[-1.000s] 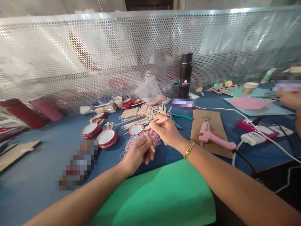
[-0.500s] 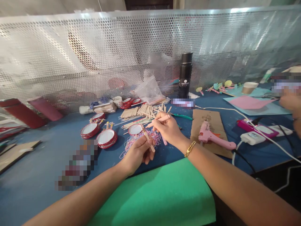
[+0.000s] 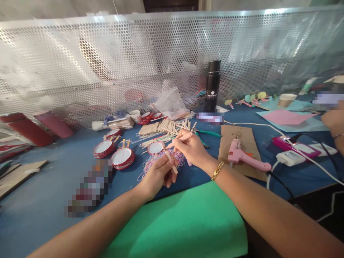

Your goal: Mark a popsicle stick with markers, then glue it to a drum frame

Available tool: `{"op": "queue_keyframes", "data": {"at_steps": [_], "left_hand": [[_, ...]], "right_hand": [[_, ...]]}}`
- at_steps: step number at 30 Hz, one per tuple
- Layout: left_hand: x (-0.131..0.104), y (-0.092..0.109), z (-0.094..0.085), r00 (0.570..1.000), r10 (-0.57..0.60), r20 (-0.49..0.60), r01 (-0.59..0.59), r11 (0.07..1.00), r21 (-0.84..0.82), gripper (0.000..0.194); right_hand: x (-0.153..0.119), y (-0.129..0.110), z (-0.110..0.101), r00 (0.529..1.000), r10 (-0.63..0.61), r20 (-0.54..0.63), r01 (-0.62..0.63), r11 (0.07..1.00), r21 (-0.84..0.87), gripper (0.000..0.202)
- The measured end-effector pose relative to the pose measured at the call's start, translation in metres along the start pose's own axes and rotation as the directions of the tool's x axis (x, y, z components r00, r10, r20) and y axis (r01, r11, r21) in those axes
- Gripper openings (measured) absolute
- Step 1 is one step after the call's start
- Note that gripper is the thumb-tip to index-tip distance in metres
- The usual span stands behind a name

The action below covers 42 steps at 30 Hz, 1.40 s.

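Observation:
My left hand (image 3: 159, 172) is closed on a wooden craft stick (image 3: 170, 159), which it holds tilted over the table. A pale pink pen (image 3: 185, 137) sits in the pinch of my right hand (image 3: 190, 148), its tip close to the stick's upper end; whether they touch I cannot tell. Beneath both hands lies a heap of pink and purple loops (image 3: 147, 165), perhaps rubber bands. Just behind it is a small red-rimmed drum (image 3: 155, 147) with a white top. More such drums (image 3: 122, 157) stand to the left. Behind my hands, many loose craft sticks (image 3: 150, 128) are piled.
A pink glue gun (image 3: 247, 159) rests on cardboard (image 3: 224, 143) at right, beside cables and a white plug (image 3: 288, 158). Teal-handled pliers (image 3: 209, 133) and a black bottle (image 3: 212, 87) stand behind. Green sheet (image 3: 188, 222) covers the front edge. Another person's hand (image 3: 333, 120) is far right.
My right hand's pen has dipped slightly toward the stick's upper end. My left hand keeps the stick in nearly the same place. The view has shifted very slightly.

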<state>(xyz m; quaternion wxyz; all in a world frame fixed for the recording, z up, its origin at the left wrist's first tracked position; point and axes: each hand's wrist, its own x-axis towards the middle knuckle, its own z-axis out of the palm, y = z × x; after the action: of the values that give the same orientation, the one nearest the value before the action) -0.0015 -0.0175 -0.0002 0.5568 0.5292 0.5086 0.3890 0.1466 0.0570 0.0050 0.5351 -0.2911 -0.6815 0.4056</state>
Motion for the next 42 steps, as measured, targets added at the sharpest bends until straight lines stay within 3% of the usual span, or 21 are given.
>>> {"op": "queue_keyframes", "data": {"at_steps": [5,12,19,24,32,42], "left_hand": [[0.0004,0.0000,-0.0002,1.000,-0.001,0.000,0.001,1.000,0.015,0.035],[0.0017,-0.0009,-0.0010,1.000,-0.017,-0.007,0.017,1.000,0.005,0.034],[0.0028,0.0010,-0.0009,1.000,-0.015,-0.018,0.014,1.000,-0.008,0.036],[0.0028,0.0014,-0.0013,1.000,-0.012,-0.020,0.012,1.000,-0.017,0.034],[0.0022,0.0014,-0.0025,1.000,-0.020,-0.007,0.020,0.999,-0.027,0.033],[0.0034,-0.0014,-0.0022,1.000,-0.025,-0.004,0.025,1.000,-0.015,0.035]], "right_hand": [[-0.0007,-0.0021,0.0003,1.000,-0.003,0.010,0.002,0.998,0.067,0.019],[0.0003,0.0007,-0.0010,0.999,-0.017,-0.041,0.018,1.000,0.014,0.022],[-0.0006,0.0054,-0.0014,0.999,-0.018,0.031,0.017,0.999,0.027,0.022],[-0.0023,0.0047,0.0015,1.000,0.015,0.019,-0.016,0.999,0.045,0.024],[0.0000,0.0032,-0.0002,0.999,0.010,-0.036,-0.008,0.998,0.064,0.042],[-0.0004,0.0027,0.0008,0.997,0.070,-0.013,-0.068,0.991,0.119,0.017]]}}
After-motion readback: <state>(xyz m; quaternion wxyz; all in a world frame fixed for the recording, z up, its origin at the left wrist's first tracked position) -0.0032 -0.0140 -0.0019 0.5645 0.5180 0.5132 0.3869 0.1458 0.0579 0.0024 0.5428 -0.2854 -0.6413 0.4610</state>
